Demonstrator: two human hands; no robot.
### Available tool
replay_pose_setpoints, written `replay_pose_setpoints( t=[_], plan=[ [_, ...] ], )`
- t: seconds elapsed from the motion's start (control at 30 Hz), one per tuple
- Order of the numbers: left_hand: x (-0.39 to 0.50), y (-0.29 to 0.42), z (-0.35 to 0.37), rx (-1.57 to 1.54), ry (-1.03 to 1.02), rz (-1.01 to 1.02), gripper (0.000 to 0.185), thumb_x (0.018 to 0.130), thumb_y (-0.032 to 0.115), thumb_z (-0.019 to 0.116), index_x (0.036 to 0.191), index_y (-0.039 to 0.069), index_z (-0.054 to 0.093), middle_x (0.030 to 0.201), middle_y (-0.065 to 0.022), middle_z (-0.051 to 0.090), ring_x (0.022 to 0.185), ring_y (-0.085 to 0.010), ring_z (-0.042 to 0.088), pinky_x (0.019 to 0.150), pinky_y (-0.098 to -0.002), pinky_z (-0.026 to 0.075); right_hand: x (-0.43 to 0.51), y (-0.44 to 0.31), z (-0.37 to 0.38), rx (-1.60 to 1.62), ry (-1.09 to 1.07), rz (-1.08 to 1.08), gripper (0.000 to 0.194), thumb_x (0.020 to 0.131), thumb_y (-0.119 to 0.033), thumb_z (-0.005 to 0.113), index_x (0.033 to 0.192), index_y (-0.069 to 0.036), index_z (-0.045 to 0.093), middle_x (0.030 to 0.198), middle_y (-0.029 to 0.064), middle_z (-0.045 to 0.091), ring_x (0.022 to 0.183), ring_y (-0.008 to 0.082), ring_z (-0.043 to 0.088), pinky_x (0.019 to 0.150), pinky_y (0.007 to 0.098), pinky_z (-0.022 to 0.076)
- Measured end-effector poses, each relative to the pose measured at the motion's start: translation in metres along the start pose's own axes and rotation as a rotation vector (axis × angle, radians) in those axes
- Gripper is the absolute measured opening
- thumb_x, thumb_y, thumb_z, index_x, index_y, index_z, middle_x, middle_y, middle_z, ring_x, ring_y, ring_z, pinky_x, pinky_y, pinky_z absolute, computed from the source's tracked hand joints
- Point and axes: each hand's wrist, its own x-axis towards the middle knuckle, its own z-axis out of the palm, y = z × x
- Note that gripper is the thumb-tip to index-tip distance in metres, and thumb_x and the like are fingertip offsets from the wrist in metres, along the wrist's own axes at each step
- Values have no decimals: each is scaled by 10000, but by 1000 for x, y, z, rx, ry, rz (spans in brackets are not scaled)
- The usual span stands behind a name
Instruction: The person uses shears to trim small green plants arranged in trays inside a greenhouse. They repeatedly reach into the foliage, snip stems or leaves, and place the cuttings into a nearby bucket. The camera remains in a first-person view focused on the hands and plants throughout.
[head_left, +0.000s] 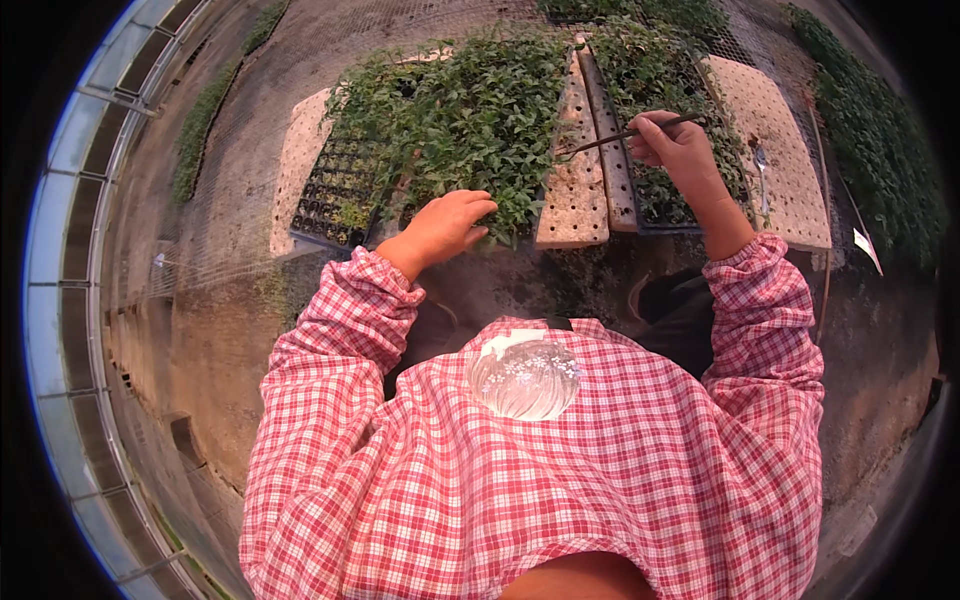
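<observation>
My left hand rests at the front edge of a dense block of green leafy seedlings. Its thumb and fingers are apart beside the leaves, and nothing shows between them. In my right hand is a slim dark stick-like tool, held between thumb and fingers. The tool's thin tip points left, over a perforated pale foam board and close to the seedlings' right side. Below my right hand stands another seedling tray, partly hidden by the hand and wrist.
A black plug tray with small yellowish-green plants lies at left, overlapping another perforated board. On the right-hand perforated board lies a metal spoon. More plants line the far right, near a white tag.
</observation>
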Motion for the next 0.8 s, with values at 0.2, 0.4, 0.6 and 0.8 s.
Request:
replay_pose_setpoints(
  t=[0.2,0.4,0.6,0.8],
  plan=[
    [-4,5,-2,11,-85,-27,243,759,122,564,994,62,569,982,-99,584,902,-285,562,753,-374,475,-8,7,16,25,-192,25,221,879,-203,533,955,-5,597,757,31,618,659,79,592,576,200,473],
    [77,-3,-2,272,256,241,348,736,10,529,1078,78,536,1157,-76,505,1120,-269,433,833,-363,422,-10,7,29,12,-233,58,214,875,-183,539,960,8,586,769,37,614,673,86,588,598,215,480],
    [89,-18,8,390,-88,5,288,748,140,575,1035,125,562,1023,-9,538,971,-223,469,767,-362,387,-11,4,20,30,-186,19,206,876,-164,535,956,21,577,766,42,611,679,98,586,606,224,484],
    [74,-26,18,329,-28,-78,245,728,160,603,966,103,584,909,-21,559,914,-234,498,735,-365,404,3,8,1,-122,60,48,199,858,-190,567,938,-12,609,778,14,616,698,78,584,618,214,469]
  ],
)
